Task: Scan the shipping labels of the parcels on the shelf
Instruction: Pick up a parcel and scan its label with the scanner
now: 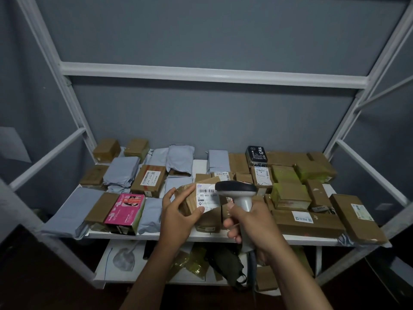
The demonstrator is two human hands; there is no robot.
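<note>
1. Left hand (pixel 178 217), centre of frame: fingers and thumb curled round a small brown parcel (pixel 190 201), held tilted above the front edge of the shelf (pixel 210 237).
2. White shipping label (pixel 206 198) on the parcel faces up; barcode and digits visible.
3. Right hand (pixel 250 222), just right of the parcel: fingers wrapped round the handle of a grey scanner (pixel 238 191). Scanner head sits over the label's right edge, overlapping it in view.
4. Shelf contents: brown boxes and grey mailer bags packed close together. Pink box (pixel 125 212) lower left; black box (pixel 256 154) at the back, right of centre.
5. Lower shelf (pixel 107 260), bottom of frame: yellow bags, dark cloth item, partly hidden by the arms.
</note>
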